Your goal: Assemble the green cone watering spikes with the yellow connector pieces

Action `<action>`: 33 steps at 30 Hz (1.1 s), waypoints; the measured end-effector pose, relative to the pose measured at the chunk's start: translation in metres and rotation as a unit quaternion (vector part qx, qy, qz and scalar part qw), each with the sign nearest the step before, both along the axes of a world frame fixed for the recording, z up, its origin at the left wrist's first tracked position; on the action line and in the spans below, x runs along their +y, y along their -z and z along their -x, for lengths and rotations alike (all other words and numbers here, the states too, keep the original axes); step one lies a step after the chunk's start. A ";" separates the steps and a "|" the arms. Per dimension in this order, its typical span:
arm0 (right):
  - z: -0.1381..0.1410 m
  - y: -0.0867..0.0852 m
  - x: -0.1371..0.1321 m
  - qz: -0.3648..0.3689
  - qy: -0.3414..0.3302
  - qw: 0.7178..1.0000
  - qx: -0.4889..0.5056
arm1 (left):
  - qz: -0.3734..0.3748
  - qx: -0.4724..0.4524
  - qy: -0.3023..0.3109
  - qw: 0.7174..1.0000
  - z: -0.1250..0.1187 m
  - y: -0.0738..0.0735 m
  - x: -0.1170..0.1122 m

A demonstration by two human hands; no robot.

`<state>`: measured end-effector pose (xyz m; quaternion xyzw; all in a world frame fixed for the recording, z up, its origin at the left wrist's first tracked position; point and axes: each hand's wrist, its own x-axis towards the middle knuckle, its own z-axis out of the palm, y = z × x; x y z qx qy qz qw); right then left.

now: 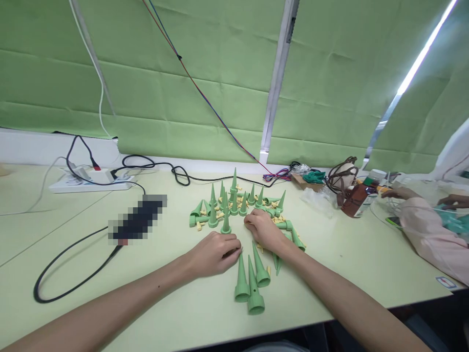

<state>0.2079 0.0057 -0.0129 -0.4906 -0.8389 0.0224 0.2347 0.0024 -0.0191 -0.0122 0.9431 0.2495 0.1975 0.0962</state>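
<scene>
Three lying cones (251, 283) rest side by side near the front edge of the pale green table (348, 259), wide collars toward us, tips pointing away. They are smooth, matte green plastic, hollow at the collar, tapering to a sharp point. Behind the hands, a cluster of upright cones (227, 201) of the same make stands on its collars, with a few more tipped over at its edges. Small yellow pieces (201, 226), stubby and pale, are scattered among them. Our left hand (217, 254) lies knuckles up, fingers curled under, fingertips just beside the tips of the lying cones; we cannot tell whether anything is pinched beneath. Our right hand (262, 229) is also curled palm down, resting on tipped cones and yellow pieces at the right of the cluster; its fingers hide what, if anything, it holds. Further left are a white power strip (91, 182), a looping black cable (66, 274) and a pixelated block (137, 222) we cannot identify. At the right edge a co-worker's pink sleeve (428, 234) is cut off by the frame.
</scene>
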 end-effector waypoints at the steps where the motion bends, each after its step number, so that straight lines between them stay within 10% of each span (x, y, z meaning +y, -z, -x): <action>1: 0.000 0.000 0.000 0.000 -0.003 1.000 0.004 | 0.000 -0.001 -0.009 1.000 0.000 0.000 0.001; 33: 0.023 -0.017 -0.036 -0.041 -0.141 0.941 0.304 | 0.049 -0.110 -0.093 0.988 0.002 0.004 0.004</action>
